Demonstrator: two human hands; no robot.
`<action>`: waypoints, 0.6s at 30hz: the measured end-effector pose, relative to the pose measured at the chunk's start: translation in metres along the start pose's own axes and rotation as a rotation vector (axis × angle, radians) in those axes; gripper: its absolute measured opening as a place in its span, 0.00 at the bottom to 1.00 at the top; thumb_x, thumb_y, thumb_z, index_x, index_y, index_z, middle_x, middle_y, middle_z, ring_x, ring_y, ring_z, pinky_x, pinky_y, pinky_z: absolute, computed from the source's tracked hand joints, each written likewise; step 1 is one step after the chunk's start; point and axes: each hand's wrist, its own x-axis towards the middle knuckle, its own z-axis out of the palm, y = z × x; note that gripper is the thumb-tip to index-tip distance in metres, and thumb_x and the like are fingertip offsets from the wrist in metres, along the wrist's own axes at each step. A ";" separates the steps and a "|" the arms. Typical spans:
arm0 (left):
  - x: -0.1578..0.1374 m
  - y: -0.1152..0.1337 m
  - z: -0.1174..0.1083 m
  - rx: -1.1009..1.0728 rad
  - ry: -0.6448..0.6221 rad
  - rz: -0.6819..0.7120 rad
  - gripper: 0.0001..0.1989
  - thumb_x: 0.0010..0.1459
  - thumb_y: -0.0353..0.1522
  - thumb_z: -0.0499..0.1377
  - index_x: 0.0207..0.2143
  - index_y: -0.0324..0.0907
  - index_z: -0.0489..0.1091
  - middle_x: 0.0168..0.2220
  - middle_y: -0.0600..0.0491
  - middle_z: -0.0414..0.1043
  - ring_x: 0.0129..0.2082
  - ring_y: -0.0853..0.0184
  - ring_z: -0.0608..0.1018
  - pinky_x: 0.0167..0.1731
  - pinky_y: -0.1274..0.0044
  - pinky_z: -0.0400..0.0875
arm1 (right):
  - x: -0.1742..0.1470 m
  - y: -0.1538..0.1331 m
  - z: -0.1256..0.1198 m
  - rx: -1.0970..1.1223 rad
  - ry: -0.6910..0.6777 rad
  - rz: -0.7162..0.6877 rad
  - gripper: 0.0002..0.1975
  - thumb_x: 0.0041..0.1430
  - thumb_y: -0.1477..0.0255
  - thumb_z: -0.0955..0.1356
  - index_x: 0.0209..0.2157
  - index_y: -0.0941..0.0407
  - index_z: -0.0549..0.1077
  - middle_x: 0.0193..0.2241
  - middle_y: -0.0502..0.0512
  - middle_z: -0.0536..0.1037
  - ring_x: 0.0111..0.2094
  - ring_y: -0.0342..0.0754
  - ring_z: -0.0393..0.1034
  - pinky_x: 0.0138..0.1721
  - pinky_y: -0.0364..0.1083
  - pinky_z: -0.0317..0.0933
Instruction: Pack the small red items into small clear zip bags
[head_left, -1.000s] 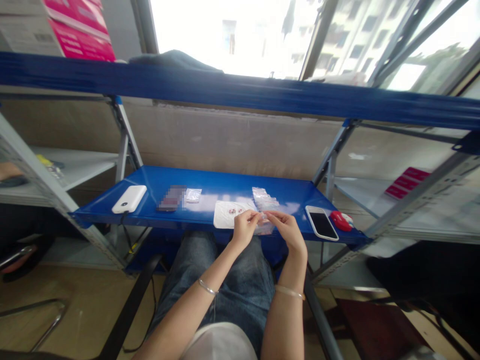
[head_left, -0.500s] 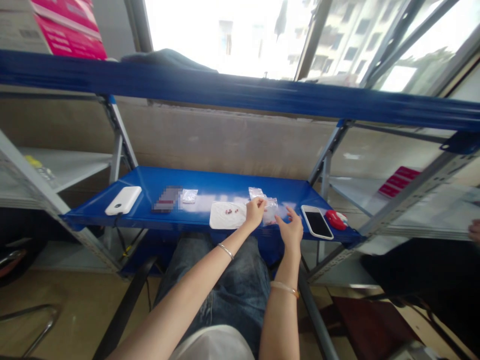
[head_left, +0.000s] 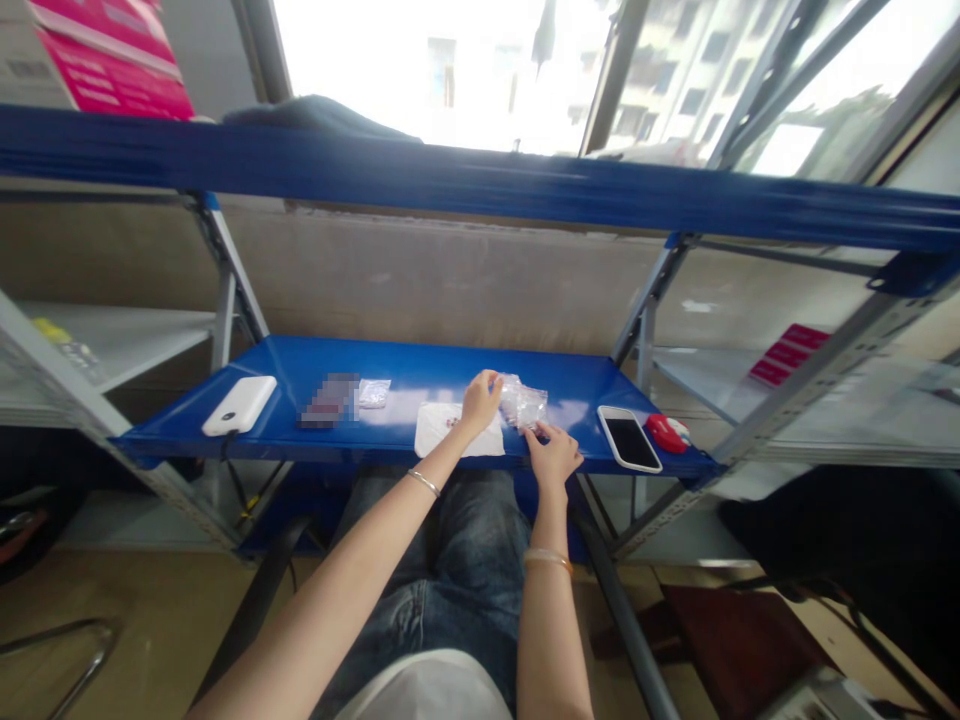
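Note:
My left hand (head_left: 481,402) is above the right part of a white paper sheet (head_left: 430,432), fingers drawn together in a pinch; whatever lies between the fingertips is too small to make out. A few tiny dark red pieces (head_left: 453,421) rest on the sheet, partly behind that hand. Just right of my left fingertips lies a small clear plastic bag (head_left: 510,392), overlapped by a second clear bag (head_left: 532,406). At the lower edge of this second bag, the thumb and fingers of my right hand (head_left: 553,456) close on the plastic.
On the blue shelf (head_left: 322,355) lie a white power bank (head_left: 240,405) with a cable, a blurred-out item (head_left: 328,400), another small bag (head_left: 373,393), a phone (head_left: 630,438) and a red object (head_left: 666,433). A blue beam (head_left: 480,180) crosses above.
My left hand has moved left and slightly away from the front bag, toward the paper sheet. My right hand, open before, has come left and closed at the bag's lower edge.

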 end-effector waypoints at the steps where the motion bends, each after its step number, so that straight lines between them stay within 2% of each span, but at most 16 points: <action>1: 0.001 -0.004 -0.014 0.036 0.045 -0.001 0.09 0.59 0.34 0.53 0.38 0.39 0.69 0.41 0.44 0.74 0.44 0.61 0.74 0.48 0.70 0.64 | -0.001 -0.002 0.002 -0.015 0.010 0.011 0.17 0.52 0.62 0.67 0.43 0.53 0.76 0.49 0.61 0.72 0.52 0.62 0.59 0.50 0.59 0.48; 5: -0.007 -0.026 -0.076 0.358 0.366 -0.058 0.12 0.61 0.32 0.48 0.38 0.40 0.70 0.41 0.45 0.75 0.44 0.61 0.74 0.47 0.70 0.64 | -0.002 -0.008 0.007 -0.017 0.045 0.052 0.18 0.53 0.64 0.67 0.45 0.53 0.75 0.52 0.61 0.70 0.54 0.60 0.57 0.51 0.57 0.48; 8: -0.021 -0.043 -0.118 0.561 0.445 -0.132 0.12 0.59 0.30 0.49 0.41 0.39 0.70 0.42 0.46 0.75 0.46 0.58 0.73 0.48 0.68 0.64 | -0.001 -0.010 0.007 0.060 0.098 0.088 0.19 0.55 0.67 0.64 0.48 0.54 0.74 0.53 0.62 0.69 0.54 0.60 0.58 0.51 0.58 0.49; 11: -0.033 -0.057 -0.147 0.746 0.399 -0.186 0.15 0.56 0.27 0.52 0.45 0.39 0.69 0.47 0.44 0.73 0.50 0.56 0.71 0.50 0.67 0.63 | 0.000 -0.010 0.004 0.171 0.164 0.128 0.20 0.54 0.71 0.61 0.48 0.55 0.74 0.51 0.63 0.71 0.52 0.60 0.61 0.50 0.58 0.51; 14: -0.040 -0.067 -0.164 0.896 0.325 -0.271 0.18 0.56 0.29 0.53 0.49 0.35 0.67 0.55 0.39 0.66 0.57 0.53 0.64 0.53 0.64 0.60 | 0.001 -0.010 0.002 0.267 0.230 0.170 0.21 0.52 0.73 0.60 0.46 0.57 0.74 0.48 0.63 0.73 0.50 0.59 0.64 0.50 0.57 0.53; 16: -0.043 -0.069 -0.171 0.957 0.270 -0.325 0.19 0.57 0.32 0.53 0.49 0.34 0.67 0.55 0.37 0.65 0.58 0.51 0.64 0.53 0.63 0.60 | 0.002 -0.009 0.001 0.323 0.270 0.173 0.21 0.51 0.73 0.61 0.45 0.59 0.75 0.47 0.64 0.74 0.49 0.59 0.65 0.50 0.56 0.55; 18: -0.046 -0.068 -0.174 0.989 0.230 -0.343 0.18 0.57 0.34 0.53 0.46 0.33 0.69 0.49 0.36 0.70 0.54 0.50 0.68 0.50 0.63 0.62 | 0.002 -0.009 0.000 0.383 0.312 0.140 0.20 0.50 0.73 0.60 0.42 0.60 0.76 0.44 0.64 0.75 0.47 0.57 0.67 0.50 0.54 0.56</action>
